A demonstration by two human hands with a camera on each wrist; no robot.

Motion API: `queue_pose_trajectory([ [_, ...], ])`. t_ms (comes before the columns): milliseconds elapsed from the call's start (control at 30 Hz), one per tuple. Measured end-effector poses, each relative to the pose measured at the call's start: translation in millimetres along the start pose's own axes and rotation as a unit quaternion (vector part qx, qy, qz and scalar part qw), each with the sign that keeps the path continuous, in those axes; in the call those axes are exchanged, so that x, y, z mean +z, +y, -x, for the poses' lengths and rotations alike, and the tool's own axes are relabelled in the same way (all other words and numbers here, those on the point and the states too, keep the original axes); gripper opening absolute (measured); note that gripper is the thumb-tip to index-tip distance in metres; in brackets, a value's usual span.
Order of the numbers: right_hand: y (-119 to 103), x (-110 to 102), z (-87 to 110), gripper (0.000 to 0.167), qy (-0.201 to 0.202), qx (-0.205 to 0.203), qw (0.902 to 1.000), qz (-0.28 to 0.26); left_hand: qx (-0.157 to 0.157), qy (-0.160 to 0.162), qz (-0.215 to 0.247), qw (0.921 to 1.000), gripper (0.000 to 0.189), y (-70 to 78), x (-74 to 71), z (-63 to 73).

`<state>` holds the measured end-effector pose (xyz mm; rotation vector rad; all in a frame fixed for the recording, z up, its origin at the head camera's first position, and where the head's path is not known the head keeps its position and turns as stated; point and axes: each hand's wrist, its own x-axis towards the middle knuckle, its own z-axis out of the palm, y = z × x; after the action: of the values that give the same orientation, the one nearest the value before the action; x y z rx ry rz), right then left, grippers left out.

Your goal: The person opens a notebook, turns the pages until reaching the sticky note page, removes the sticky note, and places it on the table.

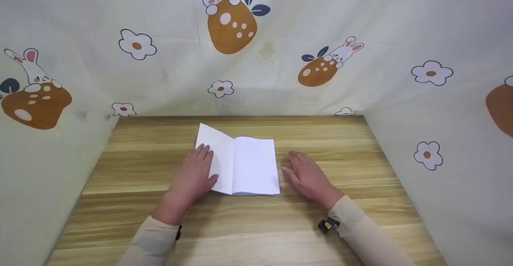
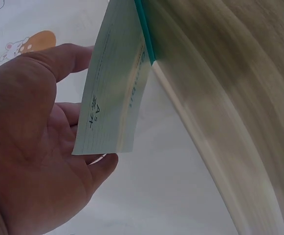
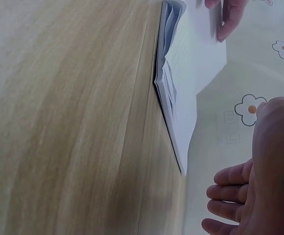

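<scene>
A small notebook [image 1: 256,166] lies open on the wooden table, its pages white, with no writing that I can make out in the head view. Its front cover [image 2: 107,98], pale green outside with printed lettering and a teal spine strip, stands tilted up at the left. My left hand [image 1: 192,176] touches the raised cover; thumb and fingers reach past its edge onto the inner side, their tips partly hidden in the left wrist view. Just right of the notebook, apart from it, my right hand [image 1: 308,178] rests with fingers extended and holds nothing.
A wood-grain table [image 1: 248,234] carries the notebook. Pale cloth [image 1: 172,77] printed with rabbits and flowers hangs along the back and both sides. Dark wrist-worn devices [image 1: 328,225] sit at the sleeve ends.
</scene>
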<state>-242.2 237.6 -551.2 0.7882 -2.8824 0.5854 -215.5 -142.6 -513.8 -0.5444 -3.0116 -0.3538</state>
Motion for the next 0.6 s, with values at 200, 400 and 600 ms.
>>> queue_pose_trajectory([
  [200, 0.8, 0.8, 0.7, 0.062, 0.008, -0.007, 0.9999, -0.005, -0.012, -0.021, 0.003, 0.9997, 0.074, -2.2, 4.3, -3.1],
  [400, 0.5, 3.1, 1.0, 0.062, 0.006, -0.011, 0.9999, 0.005, -0.002, -0.047, 0.018, 0.9987, 0.072, -2.0, 10.3, -4.7],
  [600, -0.7, 7.0, 1.6, 0.066, -0.006, -0.009, 0.9999, 0.003, 0.003, -0.083, 0.040, 0.9958, 0.071, 2.8, 15.5, -8.0],
])
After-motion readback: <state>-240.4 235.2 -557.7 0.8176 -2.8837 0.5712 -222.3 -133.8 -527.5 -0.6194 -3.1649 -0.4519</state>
